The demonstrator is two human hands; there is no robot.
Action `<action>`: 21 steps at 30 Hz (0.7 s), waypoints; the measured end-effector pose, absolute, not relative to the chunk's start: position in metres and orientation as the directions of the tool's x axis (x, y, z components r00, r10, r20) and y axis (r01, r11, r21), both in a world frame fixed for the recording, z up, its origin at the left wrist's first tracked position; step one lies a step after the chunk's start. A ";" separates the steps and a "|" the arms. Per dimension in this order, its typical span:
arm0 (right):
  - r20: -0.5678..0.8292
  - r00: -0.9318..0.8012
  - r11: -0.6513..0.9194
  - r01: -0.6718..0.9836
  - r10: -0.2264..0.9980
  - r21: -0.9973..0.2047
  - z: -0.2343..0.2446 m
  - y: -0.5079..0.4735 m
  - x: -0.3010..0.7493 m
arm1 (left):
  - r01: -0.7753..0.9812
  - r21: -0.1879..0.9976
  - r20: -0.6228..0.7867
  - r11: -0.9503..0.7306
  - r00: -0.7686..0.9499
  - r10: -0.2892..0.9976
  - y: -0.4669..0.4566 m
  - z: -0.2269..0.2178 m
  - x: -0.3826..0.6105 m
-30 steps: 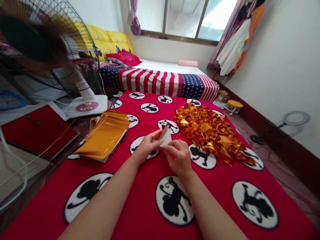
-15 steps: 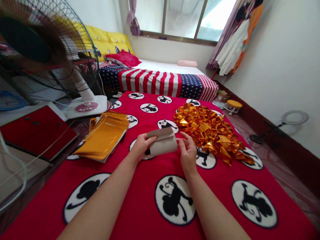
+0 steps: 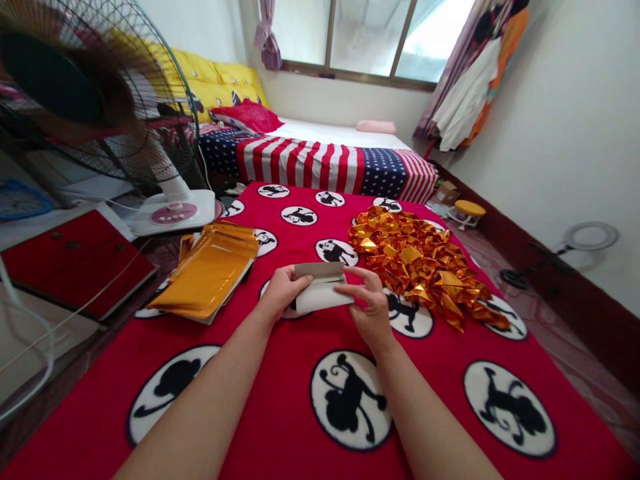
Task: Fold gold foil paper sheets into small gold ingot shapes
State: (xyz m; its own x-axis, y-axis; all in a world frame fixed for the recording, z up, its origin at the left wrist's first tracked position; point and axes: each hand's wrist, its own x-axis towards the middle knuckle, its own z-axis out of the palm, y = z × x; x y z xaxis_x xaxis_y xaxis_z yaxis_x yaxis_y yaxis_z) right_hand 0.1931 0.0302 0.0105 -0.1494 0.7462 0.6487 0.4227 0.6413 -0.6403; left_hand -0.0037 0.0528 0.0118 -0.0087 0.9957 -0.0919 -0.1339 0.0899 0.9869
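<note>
A sheet of paper [image 3: 321, 298], its pale grey-white side outward and partly rolled over with a flap along the top, is held above the red cloth. My left hand [image 3: 283, 292] pinches its left end, thumb on top. At the right end, my right hand [image 3: 369, 303] has its fingers on the paper's edge and front, thumb below. To the left lies a stack of flat gold foil sheets [image 3: 210, 267]. On the right spreads a pile of folded gold foil pieces [image 3: 415, 257].
The red cloth with monkey circles [image 3: 270, 420] covers the surface before me. A running fan [image 3: 173, 207] stands at left beside a red cabinet [image 3: 75, 257]. Behind are a bed with a striped cover [image 3: 305, 163], a yellow stool [image 3: 469, 209] and a ring light [image 3: 590, 237].
My right hand has moved in to the left and now touches the paper's right end. The paper's top flap has come down and lies flatter.
</note>
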 end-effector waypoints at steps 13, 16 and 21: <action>0.544 -0.398 0.674 0.439 0.738 -0.594 0.008 0.032 0.195 | 0.181 0.983 -0.009 -0.011 0.112 0.994 0.053 0.010 -0.005; 0.481 -0.467 0.670 0.486 0.742 -0.561 0.004 0.033 0.195 | 0.289 0.955 0.033 -0.067 0.124 0.992 0.056 0.004 -0.006; 0.404 -0.454 0.602 0.495 0.794 -0.627 0.005 0.034 0.192 | 0.279 0.958 0.047 -0.067 0.081 0.996 0.060 -0.003 -0.005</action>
